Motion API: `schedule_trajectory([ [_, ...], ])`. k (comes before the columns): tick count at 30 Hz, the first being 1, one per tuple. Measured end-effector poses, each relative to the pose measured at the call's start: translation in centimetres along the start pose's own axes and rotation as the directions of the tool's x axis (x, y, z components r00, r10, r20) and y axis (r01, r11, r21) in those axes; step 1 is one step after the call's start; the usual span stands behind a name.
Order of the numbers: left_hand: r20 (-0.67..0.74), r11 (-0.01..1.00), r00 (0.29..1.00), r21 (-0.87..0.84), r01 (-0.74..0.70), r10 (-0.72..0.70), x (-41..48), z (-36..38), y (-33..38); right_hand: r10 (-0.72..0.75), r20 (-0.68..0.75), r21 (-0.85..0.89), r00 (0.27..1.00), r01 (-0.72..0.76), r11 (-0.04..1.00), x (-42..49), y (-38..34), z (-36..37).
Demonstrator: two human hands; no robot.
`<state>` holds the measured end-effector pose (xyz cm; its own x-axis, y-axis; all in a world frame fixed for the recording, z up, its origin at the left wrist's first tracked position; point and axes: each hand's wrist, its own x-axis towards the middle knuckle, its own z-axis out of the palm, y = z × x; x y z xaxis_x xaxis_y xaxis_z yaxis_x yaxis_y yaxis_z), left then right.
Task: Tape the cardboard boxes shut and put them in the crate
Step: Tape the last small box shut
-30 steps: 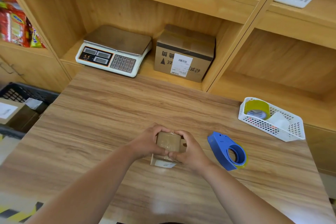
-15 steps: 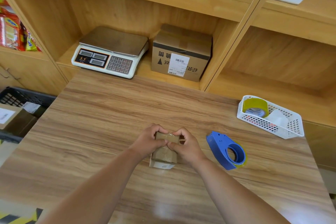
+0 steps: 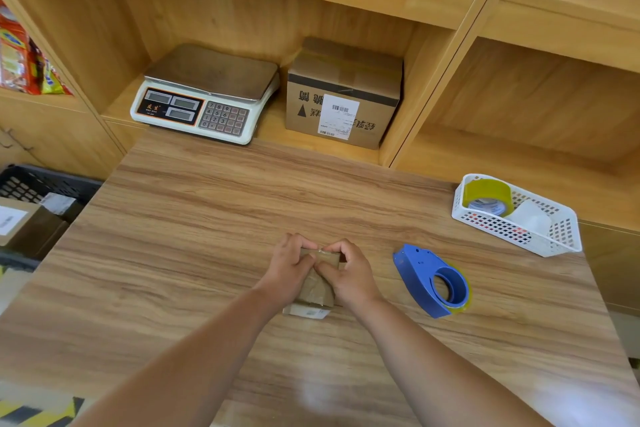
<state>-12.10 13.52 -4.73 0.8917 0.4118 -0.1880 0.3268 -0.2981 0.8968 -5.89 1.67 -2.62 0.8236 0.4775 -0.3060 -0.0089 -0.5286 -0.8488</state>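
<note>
A small cardboard box (image 3: 317, 291) wrapped in clear tape stands on the wooden table (image 3: 207, 236), a white label on its near side. My left hand (image 3: 289, 267) grips its left side with curled fingers over the far top edge. My right hand (image 3: 349, 274) grips the right side the same way, both thumbs pressing on the taped top. A blue tape dispenser (image 3: 433, 282) lies on the table just right of my right hand. The black crate (image 3: 38, 180) sits below the table's left edge with taped boxes (image 3: 24, 225) inside.
A weighing scale (image 3: 204, 94) and a larger labelled cardboard box (image 3: 343, 94) stand on the shelf behind the table. A white basket (image 3: 519, 229) with tape rolls sits at the table's right rear. Snack packets (image 3: 20, 55) fill the left shelf.
Both hands have shifted from the box's sides onto its top, thumbs now pressing along the tape. The box stays in the same spot on the table.
</note>
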Motion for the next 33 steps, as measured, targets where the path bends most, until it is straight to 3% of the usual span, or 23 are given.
schedule_trajectory([
  [4, -0.091, 0.998, 0.994, -0.03, -0.058, 0.055, 0.0, 0.3, -0.4, 0.012, -0.011, -0.007, 1.0, -0.012, 1.0, 0.4, 0.4, 0.1],
  [10, -0.097, 1.0, 0.995, 0.009, -0.029, 0.03, 0.0, 0.3, -0.2, 0.063, -0.023, 0.017, 0.998, -0.063, 0.998, 1.4, -0.3, -0.1],
  [15, -0.119, 1.0, 0.993, -0.005, 0.008, -0.008, 0.0, 0.3, 0.6, 0.074, -0.021, -0.128, 0.997, -0.076, 0.989, 2.2, -1.1, -0.2],
  [21, -0.141, 0.999, 0.99, -0.04, 0.022, -0.027, -0.2, 0.6, 0.7, -0.03, -0.049, -0.335, 0.998, 0.012, 0.942, 2.0, -1.3, -0.4],
  [33, -0.152, 0.998, 0.987, -0.012, 0.055, -0.056, -0.2, 0.7, 0.7, 0.014, -0.011, -0.196, 1.0, -0.016, 0.981, 2.6, -0.8, -0.5],
])
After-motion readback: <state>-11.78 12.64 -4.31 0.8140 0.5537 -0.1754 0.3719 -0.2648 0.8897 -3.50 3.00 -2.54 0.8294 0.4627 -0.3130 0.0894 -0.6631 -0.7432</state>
